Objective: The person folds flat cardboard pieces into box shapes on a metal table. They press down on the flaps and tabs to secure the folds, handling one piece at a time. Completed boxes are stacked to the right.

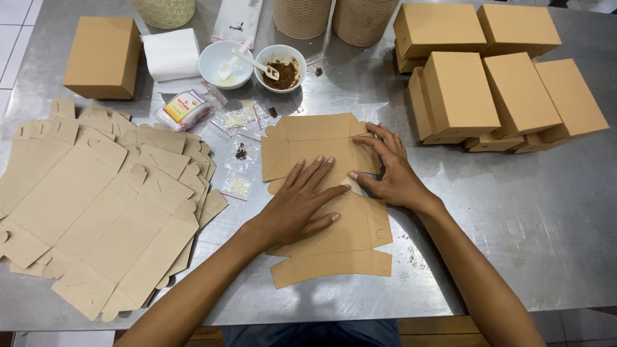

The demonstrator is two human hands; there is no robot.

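A flat brown cardboard box blank [321, 144] lies on the steel table [514, 212] in front of me. My left hand [299, 202] rests palm down on its middle, fingers spread. My right hand [389, 167] presses on the blank's right edge, fingers pointing left and apart. Neither hand grips anything. Just left of the blank lie small clear plastic bags [239, 167], one with dark bits, one with pale bits.
A fanned stack of flat box blanks [96, 199] covers the left side. Several folded brown boxes [501, 83] stand at the back right, one more box [103, 56] at the back left. Two white bowls [254, 64] with spoons, a tissue stack [170, 54] and woven containers [334, 19] sit at the back.
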